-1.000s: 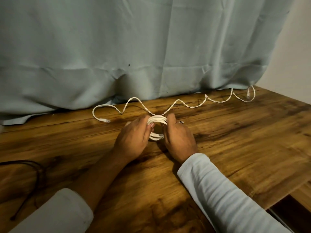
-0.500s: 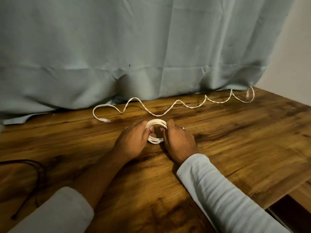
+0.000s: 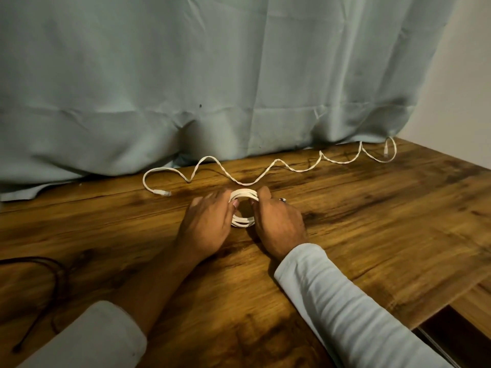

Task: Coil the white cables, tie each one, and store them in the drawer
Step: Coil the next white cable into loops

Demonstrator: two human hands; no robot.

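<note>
Left hand (image 3: 204, 225), right hand (image 3: 279, 224) pinched white coil (image 3: 244, 194) between fingertips (image 3: 235, 205). Needed snug squeeze so loops held for tying.

Coil (image 3: 244, 194) sides covered, dark cord (image 3: 39, 258) cropped (left)

The bench (image 3: 372, 221) was dark-grained wood with a soft sheen, the curtain (image 3: 212, 88) behind it matt, creased cloth, the loose cable (image 3: 279, 162) white with a braided look, the sleeves (image 3: 332, 288) ribbed pale cloth, and the ring (image 3: 283, 200) shiny metal.
</note>
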